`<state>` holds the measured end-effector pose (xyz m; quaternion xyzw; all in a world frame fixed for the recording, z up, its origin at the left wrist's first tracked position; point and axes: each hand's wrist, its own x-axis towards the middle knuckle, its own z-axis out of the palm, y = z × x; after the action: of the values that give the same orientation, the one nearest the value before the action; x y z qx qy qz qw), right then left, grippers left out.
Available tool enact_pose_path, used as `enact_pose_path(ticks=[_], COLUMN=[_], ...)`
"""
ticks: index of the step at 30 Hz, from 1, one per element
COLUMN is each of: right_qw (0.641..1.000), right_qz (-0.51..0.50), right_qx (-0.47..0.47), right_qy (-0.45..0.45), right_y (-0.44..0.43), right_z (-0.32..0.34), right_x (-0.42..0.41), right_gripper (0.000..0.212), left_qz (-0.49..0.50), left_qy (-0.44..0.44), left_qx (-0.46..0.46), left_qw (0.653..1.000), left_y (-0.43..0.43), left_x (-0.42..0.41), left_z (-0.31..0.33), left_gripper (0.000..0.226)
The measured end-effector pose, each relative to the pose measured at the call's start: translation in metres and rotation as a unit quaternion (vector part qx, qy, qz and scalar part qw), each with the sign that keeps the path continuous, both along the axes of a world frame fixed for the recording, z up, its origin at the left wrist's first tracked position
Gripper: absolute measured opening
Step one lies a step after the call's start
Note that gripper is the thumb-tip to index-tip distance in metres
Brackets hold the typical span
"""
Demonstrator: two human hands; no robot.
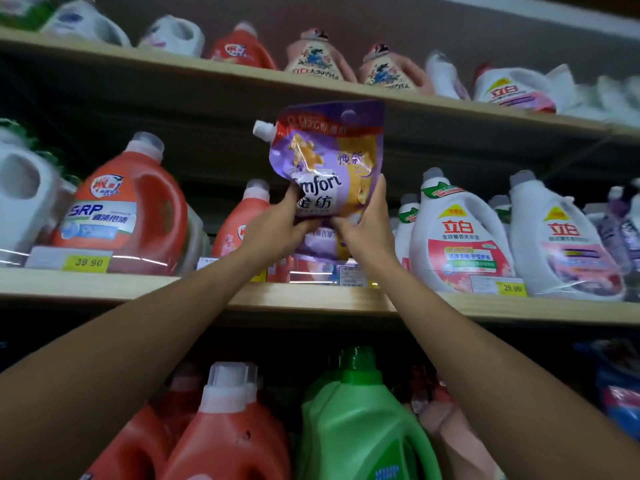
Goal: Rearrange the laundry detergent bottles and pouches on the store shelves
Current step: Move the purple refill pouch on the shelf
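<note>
A purple and yellow Comfort pouch (327,157) with a white spout at its upper left is held upright in front of the middle shelf (311,299). My left hand (280,226) grips its lower left corner, thumb across the label. Its lower right edge is in my right hand (367,223). Behind and below the pouch, another purple pouch (320,242) stands on the shelf, partly hidden by my hands. A red bottle (242,220) stands just left of them.
A large red bottle (128,206) and white jugs fill the middle shelf's left, white bottles (460,233) its right. Pink, red and white bottles line the top shelf (242,84). Below stand red bottles (225,427) and a green one (356,420).
</note>
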<state>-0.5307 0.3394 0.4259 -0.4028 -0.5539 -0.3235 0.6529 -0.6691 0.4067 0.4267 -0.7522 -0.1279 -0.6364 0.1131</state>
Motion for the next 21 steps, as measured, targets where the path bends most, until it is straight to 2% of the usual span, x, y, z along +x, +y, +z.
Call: enact_pose_path(ticks=[5,8,10,15,18,21], right_qw=[0.999,0.999,0.999,1.000,0.999,0.997], right_qz=[0.002,0.015,0.021,0.015,0.025,0.008], right_qx=[0.039,0.024,0.018,-0.009,-0.030,-0.076], right_qy=[-0.014,-0.020,-0.022,-0.021,-0.029,0.006], right_y=[-0.038,-0.065,-0.085,-0.147,-0.195,-0.245], right_z=[0.005,0.001,-0.006,-0.027,-0.043,-0.067], right_x=[-0.004,0.001,0.008,0.042,0.077,0.122], right_gripper=[0.097,0.096,0.096,0.094,0.080,0.072], left_qz=[-0.048,-0.164,-0.205,-0.234,-0.262,-0.287], left_qy=[-0.062,-0.048,-0.042,-0.027,-0.011,0.008], left_qx=[0.005,-0.007,-0.014,-0.034,-0.055,-0.079], left_qw=[0.997,0.985,0.978,0.971,0.964,0.955], left_y=[-0.034,-0.053,-0.069,-0.120,-0.161,-0.205], left_x=[0.002,0.010,0.016,0.048,0.087,0.132], left_z=[-0.002,-0.008,-0.013,-0.030,-0.048,-0.072], left_gripper=[0.058,0.062,0.065,0.068,0.065,0.058])
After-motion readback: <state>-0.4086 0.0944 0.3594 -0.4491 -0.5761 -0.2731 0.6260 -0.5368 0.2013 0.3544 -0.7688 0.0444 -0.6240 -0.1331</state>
